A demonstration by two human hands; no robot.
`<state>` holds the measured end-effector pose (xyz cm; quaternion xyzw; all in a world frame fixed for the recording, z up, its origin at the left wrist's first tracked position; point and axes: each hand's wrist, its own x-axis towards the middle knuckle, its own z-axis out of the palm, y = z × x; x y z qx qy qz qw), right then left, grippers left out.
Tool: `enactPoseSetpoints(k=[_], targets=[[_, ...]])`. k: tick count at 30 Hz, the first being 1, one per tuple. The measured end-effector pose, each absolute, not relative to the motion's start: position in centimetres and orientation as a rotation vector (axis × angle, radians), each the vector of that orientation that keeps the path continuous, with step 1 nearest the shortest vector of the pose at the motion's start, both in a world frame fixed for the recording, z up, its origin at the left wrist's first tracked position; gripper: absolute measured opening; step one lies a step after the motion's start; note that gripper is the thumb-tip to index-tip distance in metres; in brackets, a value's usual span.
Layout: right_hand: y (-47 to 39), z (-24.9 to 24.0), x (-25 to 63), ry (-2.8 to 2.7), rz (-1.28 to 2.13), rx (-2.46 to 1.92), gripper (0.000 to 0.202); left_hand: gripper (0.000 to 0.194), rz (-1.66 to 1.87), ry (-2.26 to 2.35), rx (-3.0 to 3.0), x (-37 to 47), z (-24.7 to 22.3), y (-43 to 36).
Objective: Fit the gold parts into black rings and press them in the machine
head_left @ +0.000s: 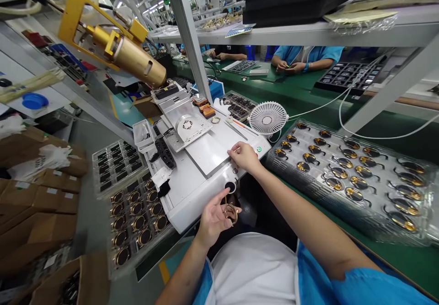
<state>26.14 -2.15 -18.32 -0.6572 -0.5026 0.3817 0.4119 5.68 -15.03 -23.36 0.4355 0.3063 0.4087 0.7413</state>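
Note:
My left hand (211, 222) is in front of the white machine base (192, 200), its thumb and fingers closed round a thin gold watch case (232, 213) seen tilted. My right hand (245, 157) rests at the front right edge of the machine's bed, fingertips pinched together; what they hold, if anything, is too small to name. Behind it lie tweezers (236, 131) and a small metal ring (215, 120). A silver fixture plate (192, 129) sits over the bed, with a gold cylindrical press head (139, 62) above it to the left.
On the left, a clear tray (134, 239) holds several gold watch cases. To the right, stacked clear trays (291, 177) carry round black parts with flex cables. A white fan (268, 118) stands behind my right hand. A metal post (194, 35) rises behind; co-workers sit across the green bench.

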Motion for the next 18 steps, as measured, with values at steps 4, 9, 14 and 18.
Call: enactPoseSetpoints(k=[4,9,14,18], targets=[[-4.1,-18.8,26.8,-1.204,0.911,-1.683,0.023,0.101,0.909,0.673,1.089,5.4,-22.8,-15.7],[-11.2,-20.8,26.0,-1.170,1.153,-1.322,0.037,0.100,1.003,0.827,1.404,6.7,-22.4,-16.2],[-15.2,-21.7,25.3,-0.977,1.276,-1.142,0.045,0.095,0.875,0.847,1.569,8.6,-22.3,-16.4],[-15.2,-21.2,26.9,-0.850,1.319,-1.137,0.040,0.093,0.827,0.693,1.597,9.1,-22.0,-16.2]])
